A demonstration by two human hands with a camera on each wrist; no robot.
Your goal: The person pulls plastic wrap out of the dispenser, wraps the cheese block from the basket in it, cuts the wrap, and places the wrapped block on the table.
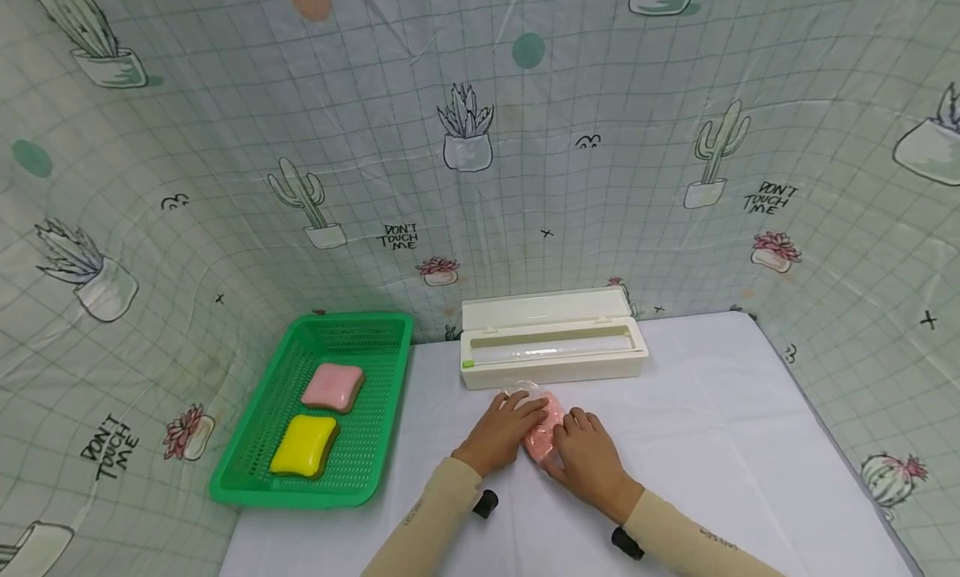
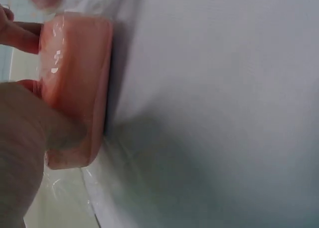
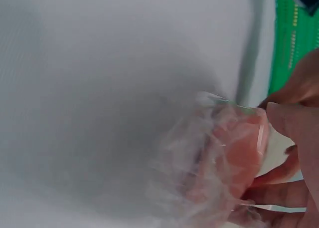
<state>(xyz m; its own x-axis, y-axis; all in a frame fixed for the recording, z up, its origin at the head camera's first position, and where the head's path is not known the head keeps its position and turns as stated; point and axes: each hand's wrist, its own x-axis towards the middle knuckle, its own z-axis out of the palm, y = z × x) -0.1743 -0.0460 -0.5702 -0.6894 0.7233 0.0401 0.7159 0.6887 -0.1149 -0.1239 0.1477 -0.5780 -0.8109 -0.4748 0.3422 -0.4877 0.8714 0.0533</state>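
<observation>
A salmon-pink block (image 1: 543,431) with rounded corners lies on the white cloth, with crinkled clear plastic film (image 3: 184,163) around it. From its left side my left hand (image 1: 501,431) grips it; in the left wrist view the thumb lies across the block (image 2: 75,78) and fingertips show at its far side. My right hand (image 1: 592,460) holds the other side, fingers curled at the film and block. The right wrist view shows loose, bunched film hanging off one end of the block (image 3: 244,153).
Behind the hands stands a white cling film dispenser (image 1: 555,370), lid raised, a roll inside. At left, a green basket (image 1: 378,469) holds a pink toast-shaped piece (image 1: 333,387) and a yellow one (image 1: 303,445), both brown-edged. A cactus-print cloth (image 1: 525,193) hangs around the table.
</observation>
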